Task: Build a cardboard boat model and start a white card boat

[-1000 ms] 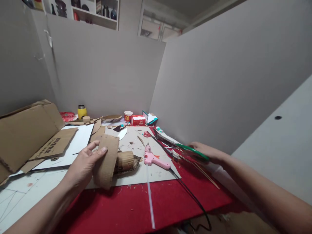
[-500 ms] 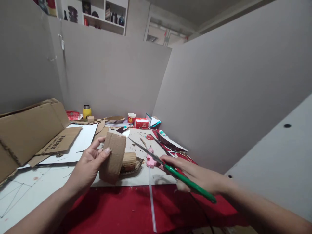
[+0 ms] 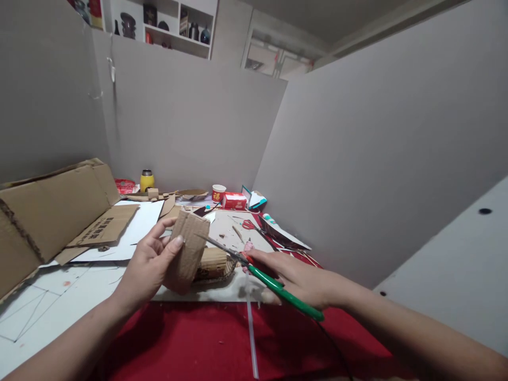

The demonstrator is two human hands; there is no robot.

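Brown cardboard piece (image 3: 191,248) — left edge pinched in the left hand (image 3: 146,260), above the pale board's (image 3: 228,294) near edge; green-handled scissors (image 3: 283,292) — gripped by the right hand (image 3: 304,278), blades at the cardboard's right edge.

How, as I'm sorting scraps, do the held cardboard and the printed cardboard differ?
The held cardboard is raised and tilted in the left hand; the printed cardboard lies over the white sheet. The held cardboard's visible face is plain; the printed cardboard bears dark characters. Scissors overlap the held cardboard in this view; the printed cardboard is untouched. Both are brown.
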